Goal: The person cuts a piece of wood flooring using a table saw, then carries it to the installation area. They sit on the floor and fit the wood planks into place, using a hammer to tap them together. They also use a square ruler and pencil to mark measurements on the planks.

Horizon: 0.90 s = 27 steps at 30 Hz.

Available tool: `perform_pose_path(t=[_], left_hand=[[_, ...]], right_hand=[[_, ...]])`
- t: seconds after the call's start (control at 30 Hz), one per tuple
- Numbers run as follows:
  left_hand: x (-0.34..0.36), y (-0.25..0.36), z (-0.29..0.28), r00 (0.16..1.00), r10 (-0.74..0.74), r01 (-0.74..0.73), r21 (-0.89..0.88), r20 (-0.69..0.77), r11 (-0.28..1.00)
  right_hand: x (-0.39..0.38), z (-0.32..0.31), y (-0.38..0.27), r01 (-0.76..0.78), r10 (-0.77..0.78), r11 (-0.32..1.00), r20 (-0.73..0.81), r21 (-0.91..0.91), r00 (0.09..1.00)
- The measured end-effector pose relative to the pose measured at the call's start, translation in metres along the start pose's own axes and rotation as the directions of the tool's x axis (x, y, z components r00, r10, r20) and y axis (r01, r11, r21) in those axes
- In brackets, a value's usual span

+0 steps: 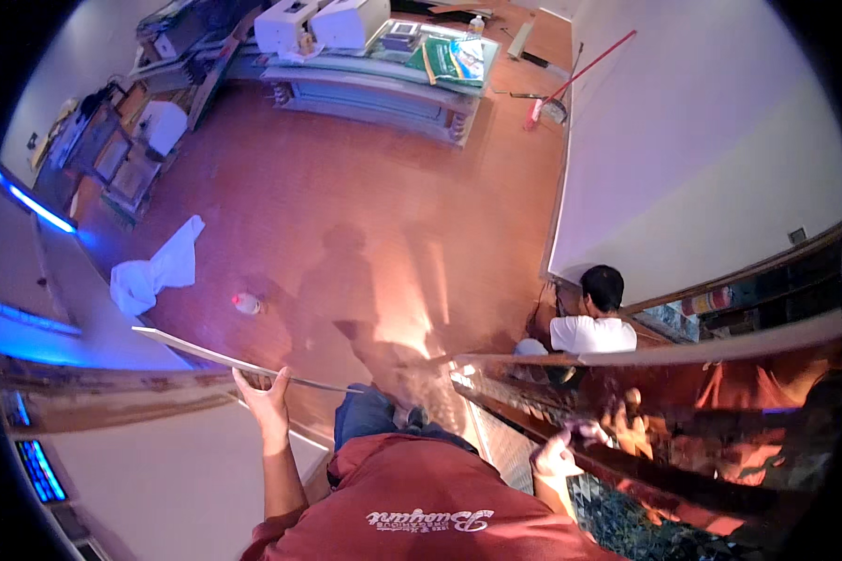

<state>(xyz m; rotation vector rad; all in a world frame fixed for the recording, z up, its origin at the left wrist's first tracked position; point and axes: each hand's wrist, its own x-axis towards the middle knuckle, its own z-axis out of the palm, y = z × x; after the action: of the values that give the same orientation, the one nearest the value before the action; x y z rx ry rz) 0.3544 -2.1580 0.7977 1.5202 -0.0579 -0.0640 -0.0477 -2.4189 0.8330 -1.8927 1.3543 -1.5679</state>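
Note:
My left hand (266,400) grips the top edge of a thin pale panel (192,350), thumb and fingers spread along the rim. The panel runs from the left toward my legs. On my right, my right hand (554,458) is raised against a dark, glossy reddish-brown surface (683,477), fingers curled. A small purplish, blurred shape (587,431) shows at its fingertips; I cannot make out what it is. The glossy surface mirrors a hand and red cloth.
A person in a white shirt (593,333) crouches by the right wall. On the reddish floor lie a white cloth (159,268) and a white bottle with a red cap (246,303). Beyond are a loaded low platform (370,106) and a red-handled broom (591,67).

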Motion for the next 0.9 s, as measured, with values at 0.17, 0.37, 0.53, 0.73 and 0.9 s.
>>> perform_pose_path(t=[0.17,0.37,0.53,0.73,0.9], left_hand=[[0.127,-0.063,0.099,0.985,-0.096,0.081,0.111,0.142,0.990],[0.258,-0.083,0.325,0.775,-0.139,0.105,0.091,0.617,0.990],[0.307,-0.028,0.533,0.421,0.003,-0.030,0.010,0.907,0.999],[0.371,-0.074,0.702,0.428,0.069,-0.181,0.010,0.901,0.983],[0.454,-0.135,0.822,0.564,-0.076,-0.082,0.147,0.822,0.986]], right_hand=[[0.019,0.030,0.020,0.097,-0.033,0.935,-0.190,0.342,0.981],[-0.057,0.079,0.063,-0.556,0.545,0.799,-0.114,-0.229,0.831],[-0.100,0.152,0.107,-0.865,0.659,0.449,-0.571,-0.223,0.489],[-0.045,0.259,0.171,-0.989,0.666,0.071,-0.731,-0.131,0.145],[0.078,0.343,0.258,-0.987,0.722,0.008,-0.682,-0.163,0.119]])
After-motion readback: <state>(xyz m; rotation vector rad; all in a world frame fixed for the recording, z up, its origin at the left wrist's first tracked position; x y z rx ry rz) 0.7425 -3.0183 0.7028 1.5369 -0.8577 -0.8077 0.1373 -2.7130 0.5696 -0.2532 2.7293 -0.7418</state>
